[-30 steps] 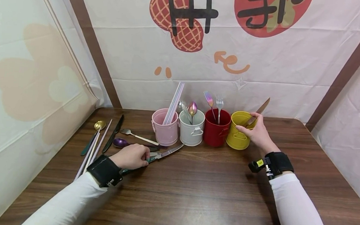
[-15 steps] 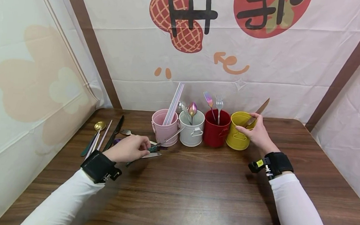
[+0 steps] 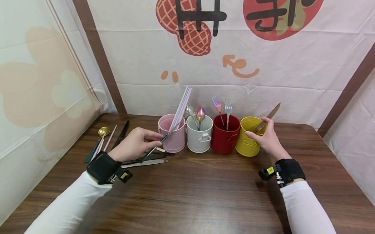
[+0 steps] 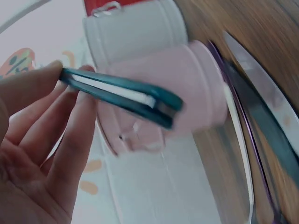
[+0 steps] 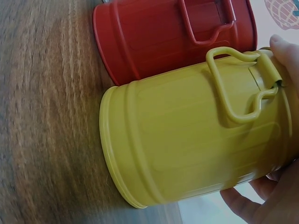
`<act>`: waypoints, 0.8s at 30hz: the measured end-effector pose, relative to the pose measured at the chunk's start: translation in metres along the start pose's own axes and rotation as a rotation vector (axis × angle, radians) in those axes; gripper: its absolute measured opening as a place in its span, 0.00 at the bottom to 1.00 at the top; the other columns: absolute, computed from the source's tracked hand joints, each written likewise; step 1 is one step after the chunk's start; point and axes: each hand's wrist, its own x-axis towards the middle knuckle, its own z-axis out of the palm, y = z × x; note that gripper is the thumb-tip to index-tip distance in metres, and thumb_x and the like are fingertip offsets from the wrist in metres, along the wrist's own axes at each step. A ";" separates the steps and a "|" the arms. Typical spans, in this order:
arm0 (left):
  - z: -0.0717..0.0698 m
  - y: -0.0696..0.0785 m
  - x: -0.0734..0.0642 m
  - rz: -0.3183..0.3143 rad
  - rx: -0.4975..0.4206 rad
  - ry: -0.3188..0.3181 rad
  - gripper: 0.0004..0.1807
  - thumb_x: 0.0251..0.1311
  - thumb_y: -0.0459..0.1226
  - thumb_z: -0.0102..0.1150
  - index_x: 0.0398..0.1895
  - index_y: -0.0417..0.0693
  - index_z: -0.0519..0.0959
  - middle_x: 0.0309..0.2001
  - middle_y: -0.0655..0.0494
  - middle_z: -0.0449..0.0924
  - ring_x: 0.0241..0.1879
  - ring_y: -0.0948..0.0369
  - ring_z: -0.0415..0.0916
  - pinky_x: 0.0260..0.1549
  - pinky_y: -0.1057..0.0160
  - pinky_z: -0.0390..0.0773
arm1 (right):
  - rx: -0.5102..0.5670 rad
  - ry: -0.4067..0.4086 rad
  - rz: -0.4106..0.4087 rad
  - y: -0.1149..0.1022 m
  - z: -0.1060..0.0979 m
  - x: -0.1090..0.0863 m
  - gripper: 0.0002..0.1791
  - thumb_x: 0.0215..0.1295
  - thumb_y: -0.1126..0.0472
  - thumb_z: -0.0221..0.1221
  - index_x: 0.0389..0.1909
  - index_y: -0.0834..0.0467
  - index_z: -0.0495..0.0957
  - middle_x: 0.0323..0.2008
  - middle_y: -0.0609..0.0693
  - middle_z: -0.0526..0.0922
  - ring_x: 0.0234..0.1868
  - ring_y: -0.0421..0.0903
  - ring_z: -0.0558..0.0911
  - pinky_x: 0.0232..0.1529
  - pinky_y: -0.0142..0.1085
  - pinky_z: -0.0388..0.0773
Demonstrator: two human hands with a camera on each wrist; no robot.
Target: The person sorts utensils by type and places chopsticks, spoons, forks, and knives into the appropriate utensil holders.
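Observation:
My left hand (image 3: pixel 137 142) pinches a knife by its teal handle (image 4: pixel 126 95), just in front of the pink bucket (image 3: pixel 174 141). The handle slants down toward the table. Its blade is hard to make out against the bucket. Long pale chopsticks (image 3: pixel 182 106) stand in the pink bucket. My right hand (image 3: pixel 268 138) grips the yellow bucket (image 3: pixel 247 146) at its rim, thumb in front and fingers behind. A knife (image 3: pixel 271 115) leans in that bucket, blade up. In the right wrist view, the bucket's wire handle (image 5: pixel 233 114) hangs beside the fingers.
Between them stand a white bucket (image 3: pixel 199 142) with spoons and a red bucket (image 3: pixel 225 142) with forks. Near the left hand lie a silver-bladed knife (image 3: pixel 149 163), a black knife (image 3: pixel 121 134), a gold spoon (image 3: pixel 104 131) and loose chopsticks (image 3: pixel 109 138). A printed cloth hangs behind.
My left hand has lifted the teal-handled knife off the table and tilted it, its handle end swinging down and out toward the front. The right hand has stayed on the yellow bucket.

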 end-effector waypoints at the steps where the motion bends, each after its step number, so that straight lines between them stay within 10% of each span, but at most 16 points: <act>1: 0.000 0.002 0.002 -0.014 -0.056 0.004 0.14 0.63 0.33 0.62 0.51 0.38 0.82 0.40 0.50 0.85 0.29 0.61 0.79 0.23 0.66 0.76 | 0.001 0.006 0.002 0.000 0.000 0.000 0.53 0.62 0.46 0.65 0.72 0.59 0.37 0.69 0.70 0.48 0.68 0.64 0.55 0.66 0.60 0.53; 8: 0.004 0.018 0.019 -0.033 -0.271 0.048 0.18 0.63 0.31 0.62 0.54 0.31 0.78 0.42 0.37 0.83 0.25 0.63 0.78 0.26 0.61 0.82 | 0.016 0.056 -0.003 -0.001 0.002 -0.003 0.66 0.61 0.49 0.66 0.73 0.44 0.16 0.75 0.65 0.34 0.73 0.65 0.44 0.67 0.62 0.46; 15: 0.009 0.039 0.040 -0.046 -0.423 0.088 0.19 0.63 0.31 0.61 0.55 0.30 0.77 0.52 0.37 0.79 0.37 0.64 0.81 0.35 0.56 0.83 | 0.106 0.077 0.067 -0.002 0.003 -0.005 0.74 0.58 0.47 0.68 0.65 0.43 0.04 0.73 0.66 0.47 0.72 0.61 0.51 0.69 0.57 0.48; 24: 0.019 0.073 0.078 -0.062 -0.535 0.114 0.16 0.63 0.29 0.60 0.52 0.31 0.76 0.44 0.40 0.83 0.35 0.61 0.81 0.32 0.61 0.82 | 0.152 0.000 0.055 -0.002 0.002 -0.005 0.57 0.58 0.45 0.68 0.72 0.62 0.38 0.67 0.66 0.55 0.66 0.59 0.59 0.66 0.55 0.56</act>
